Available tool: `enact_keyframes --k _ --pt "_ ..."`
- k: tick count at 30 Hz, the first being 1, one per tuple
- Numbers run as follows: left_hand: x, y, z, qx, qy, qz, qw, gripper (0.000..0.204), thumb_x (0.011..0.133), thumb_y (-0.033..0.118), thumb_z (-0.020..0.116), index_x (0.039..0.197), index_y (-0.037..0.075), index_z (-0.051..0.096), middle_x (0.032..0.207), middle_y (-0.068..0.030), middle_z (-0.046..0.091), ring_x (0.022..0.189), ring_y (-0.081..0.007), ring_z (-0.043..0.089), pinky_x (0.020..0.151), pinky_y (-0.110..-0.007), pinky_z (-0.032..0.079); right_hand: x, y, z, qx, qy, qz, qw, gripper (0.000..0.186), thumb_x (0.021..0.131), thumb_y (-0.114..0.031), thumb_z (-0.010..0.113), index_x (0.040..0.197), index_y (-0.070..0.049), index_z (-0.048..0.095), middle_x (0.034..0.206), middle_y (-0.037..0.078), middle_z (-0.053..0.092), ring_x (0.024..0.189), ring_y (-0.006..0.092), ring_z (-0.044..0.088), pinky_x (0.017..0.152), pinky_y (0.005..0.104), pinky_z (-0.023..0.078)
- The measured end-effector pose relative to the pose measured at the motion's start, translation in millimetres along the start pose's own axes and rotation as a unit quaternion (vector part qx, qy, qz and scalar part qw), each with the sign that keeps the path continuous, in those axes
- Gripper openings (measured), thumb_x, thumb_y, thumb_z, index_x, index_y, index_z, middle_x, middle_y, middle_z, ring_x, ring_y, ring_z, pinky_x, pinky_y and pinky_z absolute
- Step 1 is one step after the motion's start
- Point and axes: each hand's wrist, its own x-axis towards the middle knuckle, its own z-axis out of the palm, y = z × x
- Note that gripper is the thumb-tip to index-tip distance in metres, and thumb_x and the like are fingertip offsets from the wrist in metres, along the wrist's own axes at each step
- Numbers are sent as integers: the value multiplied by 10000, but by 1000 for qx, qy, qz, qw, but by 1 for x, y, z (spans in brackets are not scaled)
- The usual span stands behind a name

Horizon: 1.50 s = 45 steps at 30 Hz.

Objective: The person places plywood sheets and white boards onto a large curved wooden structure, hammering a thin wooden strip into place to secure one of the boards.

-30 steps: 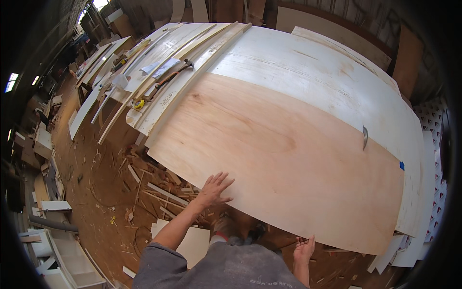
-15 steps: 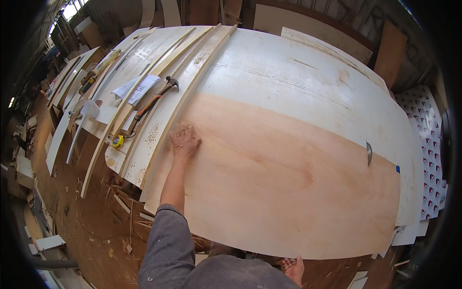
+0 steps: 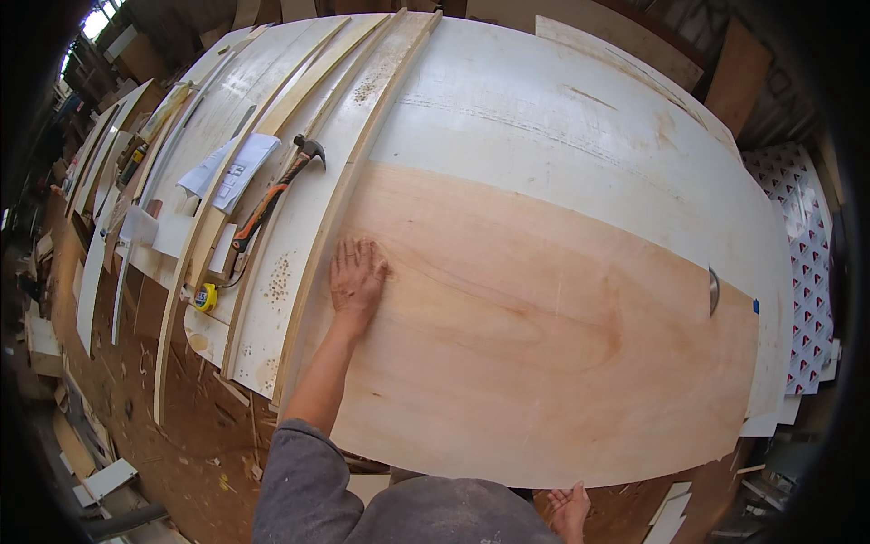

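Left hand [image 3: 356, 275] slides up the plywood sheet [image 3: 544, 344]
Fingers spread flat, gripping nothing; right hand [image 3: 569, 510] open, empty at the near edge.

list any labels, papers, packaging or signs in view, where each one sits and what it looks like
White printed paper sheet: folded, lying on the pale boards left of the hammer, dark print too small to tell.
Red-and-white patterned sheets: stacked at the right edge beyond the plywood, repeating triangle marks.
Small blue tape tab: on the white board by the right end of the brown plywood sheet.
No screens or signs show.
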Motion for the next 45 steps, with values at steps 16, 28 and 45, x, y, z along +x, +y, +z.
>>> enact_keyframes --k 16,28,45 --pt "79 47 -3 -10 -57 25 998 543 994 370 403 1413 25 403 1486 -234 326 1391 -359 284 1139 -434 226 34 -78 58 -53 -2 -17 998 416 1019 -313 392 1065 84 506 850 199 642 676 252 668 587 344 577" --pt "137 41 17 -29 -16 -9 999 538 964 368 444 1380 27 443 1460 -237 367 1364 -389 316 1121 -456 253 68 -118 106 -117 -11 -7 993 402 1002 -323 412 912 49 533 737 183 652 543 217 623 507 333 549" --pt "186 37 60 -18 4 -19 1000 595 937 465 441 1394 84 455 1501 -207 315 1404 -337 265 1152 -433 199 91 -137 123 -138 -1 -36 990 335 995 -310 415 845 -21 495 630 139 612 459 199 580 407 312 506"
